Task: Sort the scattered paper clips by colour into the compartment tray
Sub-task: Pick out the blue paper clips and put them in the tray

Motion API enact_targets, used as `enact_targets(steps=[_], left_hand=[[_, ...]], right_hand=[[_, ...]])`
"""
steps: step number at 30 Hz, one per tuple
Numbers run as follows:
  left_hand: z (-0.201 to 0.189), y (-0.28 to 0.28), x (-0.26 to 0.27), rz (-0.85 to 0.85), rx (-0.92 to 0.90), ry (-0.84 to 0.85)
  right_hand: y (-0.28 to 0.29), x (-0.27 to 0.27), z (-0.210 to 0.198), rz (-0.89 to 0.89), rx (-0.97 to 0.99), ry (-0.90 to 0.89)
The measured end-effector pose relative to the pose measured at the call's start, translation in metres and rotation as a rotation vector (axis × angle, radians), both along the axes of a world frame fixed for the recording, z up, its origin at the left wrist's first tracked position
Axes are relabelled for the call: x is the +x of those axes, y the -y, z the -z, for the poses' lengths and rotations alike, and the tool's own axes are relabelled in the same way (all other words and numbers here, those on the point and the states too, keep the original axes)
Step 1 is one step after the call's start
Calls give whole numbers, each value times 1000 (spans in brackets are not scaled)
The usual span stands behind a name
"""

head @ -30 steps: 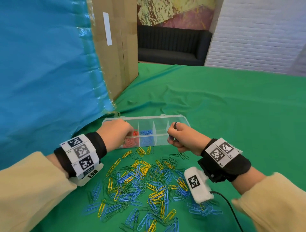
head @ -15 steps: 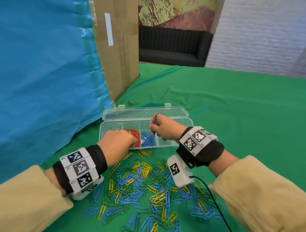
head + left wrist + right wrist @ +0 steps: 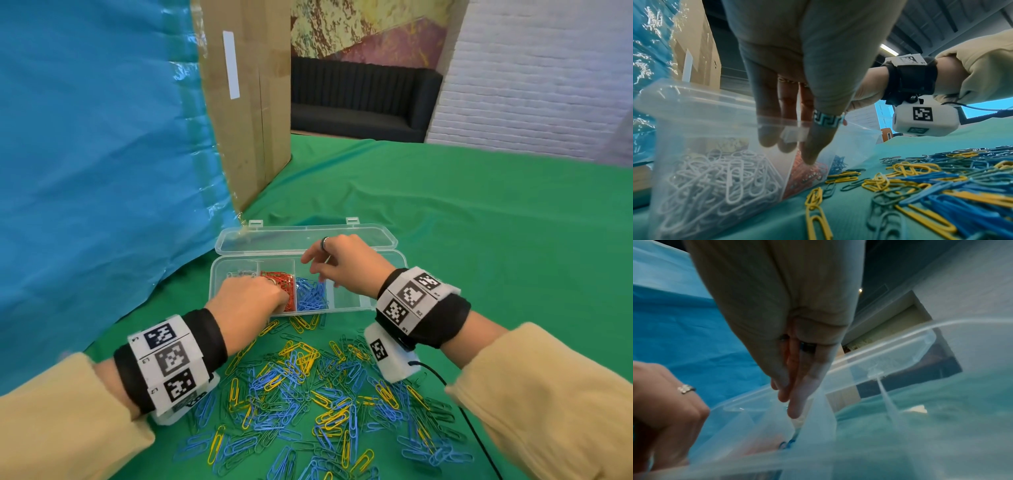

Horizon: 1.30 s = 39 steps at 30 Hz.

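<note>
Right fingers (image 3: 795, 404) point straight down over the blue compartment, loosely together. We see a blue clip (image 3: 786, 445) below the tips, apart from them, so we judge the right hand (image 3: 346, 270) open, with nothing pinched.

Left fingers (image 3: 809, 146) reach straight down into the red compartment, tips touching the red clips (image 3: 807, 172). The left hand (image 3: 248, 299) grips nothing that we can see.

The tray (image 3: 383, 257) lies on the cloth, lid folded back flat behind it. From its left end: white clips (image 3: 719, 178), red, blue clips (image 3: 311, 296), then bare compartments. The pile (image 3: 308, 387) of blue, yellow and green clips lies just in front of the tray, touching its front wall.

Risks, as we judge them:
- Both wrists hang low over the pile. The right wrist camera (image 3: 388, 356) could drag clips sideways or off the heap.
- The left fingers pressing inside the red section could tip or slide the light tray and mix colours over the dividers.
- A clip dropped near a divider could land in the red section beside it.
- Clips in the pile interlock; lifting one could bring a wrong-coloured one along.
- Green clips show poorly on green cloth and are easy to miss.

Surface: green cloth (image 3: 479, 222), wrinkled, over a table. At left a blue sheet (image 3: 85, 171) hangs against a cardboard box (image 3: 246, 102). Beyond: a dark sofa (image 3: 359, 99), a white brick wall (image 3: 531, 68), a mottled wall panel.
</note>
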State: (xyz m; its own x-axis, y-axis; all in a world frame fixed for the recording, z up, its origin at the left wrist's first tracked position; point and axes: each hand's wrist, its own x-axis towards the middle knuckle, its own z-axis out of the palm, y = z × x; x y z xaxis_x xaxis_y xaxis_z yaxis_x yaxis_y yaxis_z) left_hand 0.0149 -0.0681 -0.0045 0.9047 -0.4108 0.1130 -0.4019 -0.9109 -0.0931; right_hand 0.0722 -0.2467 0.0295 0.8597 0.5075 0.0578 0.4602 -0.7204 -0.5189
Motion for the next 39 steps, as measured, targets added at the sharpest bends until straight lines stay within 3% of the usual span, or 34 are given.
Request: enact_targets(steps=[3,9,14,20,26,31,39], left_hand=[[0,0,-1,-1,-21,-6],[1,1,-1,0,-45,-9],[2,1,-1,0,-47,-12],[-1,1,-2,-10,-31,-17],[0,1,-2,-12,-20,-19],[0,0,-1,-17,-16,-24],[1,0,0,-7,-31,-24]], right_hand=[[7,0,-1,0,-107,120],[14,-4,-3,-91,-291,182],[9,-7,-3,-277,-692,170],[-10,-4,3,-191,-853,233],[-14,-3,-12,-123,-815,233],[-17,-3,-10,-52,-897,173],[-18,7,1,33,-750,33]])
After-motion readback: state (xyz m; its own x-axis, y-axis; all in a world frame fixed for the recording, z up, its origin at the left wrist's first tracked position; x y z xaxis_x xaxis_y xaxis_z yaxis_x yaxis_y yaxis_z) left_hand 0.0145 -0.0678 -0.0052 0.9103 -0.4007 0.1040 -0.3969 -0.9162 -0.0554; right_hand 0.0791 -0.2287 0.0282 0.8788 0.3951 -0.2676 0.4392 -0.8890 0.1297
